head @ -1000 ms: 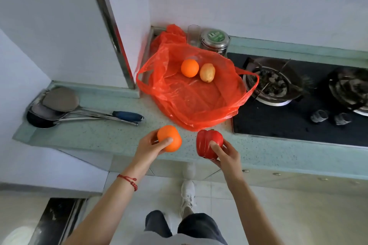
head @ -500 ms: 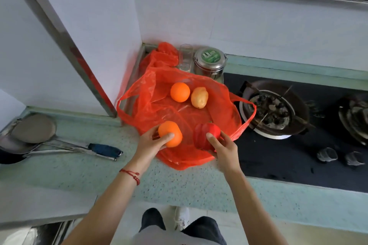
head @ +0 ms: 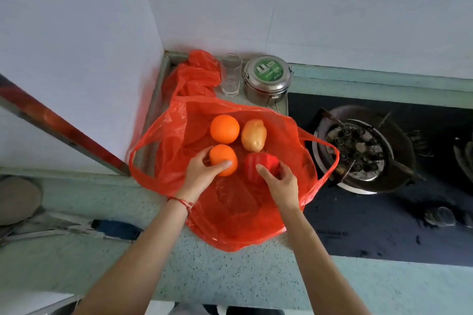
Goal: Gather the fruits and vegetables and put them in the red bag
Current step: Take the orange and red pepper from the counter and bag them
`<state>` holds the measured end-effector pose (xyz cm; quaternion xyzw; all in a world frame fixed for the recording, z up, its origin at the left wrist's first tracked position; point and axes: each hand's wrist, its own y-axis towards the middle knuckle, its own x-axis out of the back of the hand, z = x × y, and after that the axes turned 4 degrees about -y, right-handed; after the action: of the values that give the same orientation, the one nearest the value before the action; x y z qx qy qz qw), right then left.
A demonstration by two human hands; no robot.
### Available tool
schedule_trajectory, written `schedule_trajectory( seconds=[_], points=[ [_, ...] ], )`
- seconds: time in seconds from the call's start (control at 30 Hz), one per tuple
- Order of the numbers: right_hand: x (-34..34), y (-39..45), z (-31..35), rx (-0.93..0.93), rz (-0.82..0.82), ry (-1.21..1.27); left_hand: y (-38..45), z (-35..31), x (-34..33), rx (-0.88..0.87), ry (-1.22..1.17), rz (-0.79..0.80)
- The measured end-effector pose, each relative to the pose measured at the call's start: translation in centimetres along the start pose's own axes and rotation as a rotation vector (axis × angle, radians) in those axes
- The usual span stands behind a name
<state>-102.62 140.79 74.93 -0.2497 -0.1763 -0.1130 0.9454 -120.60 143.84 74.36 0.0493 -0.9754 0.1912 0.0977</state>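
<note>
Red bag (head: 230, 215): lay open across centre frame on the speckled counter (head: 230, 276), thin translucent plastic, crumpled, mouth spread wide, one handle loop at left and one at right beside the burner (head: 358, 151).
Progress: judged well advanced; two items already lay inside, two more were held low over the open mouth, not yet released. No other produce seen on the counter; remaining work judged to be the release of both held items.
Left hand (head: 202, 171): centre frame, fingers and thumb curled round a second orange (head: 221, 157), just below the first.
Right hand (head: 281, 181): right of centre, fingers curled round the red bell pepper (head: 258, 163), thumb pressed on its near side.
Orange in bag (head: 224, 128): upper middle of the bag, smooth, round, rested on the plastic.
Potato (head: 254, 135): just right of that orange, pale yellow-brown, oval.
Steel tin (head: 267, 79): upper centre, behind the bag, beside a clear glass (head: 231, 74).
</note>
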Motion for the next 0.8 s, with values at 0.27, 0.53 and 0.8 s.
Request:
schedule_trajectory(
  seconds=[0.27,0.53,0.8],
  points=[
    [-1.3,1.6,0.0,-0.034,-0.026,-0.097,2.2,0.4,-0.2,0.048,0.131,0.027],
    [-1.7,1.9,0.1,-0.014,-0.054,-0.115,2.7,0.4,-0.6,0.042,0.143,0.05],
    [-1.6,1.5,0.0,-0.016,-0.054,-0.142,2.4,0.5,-0.4,0.041,0.113,0.061]
  ],
)
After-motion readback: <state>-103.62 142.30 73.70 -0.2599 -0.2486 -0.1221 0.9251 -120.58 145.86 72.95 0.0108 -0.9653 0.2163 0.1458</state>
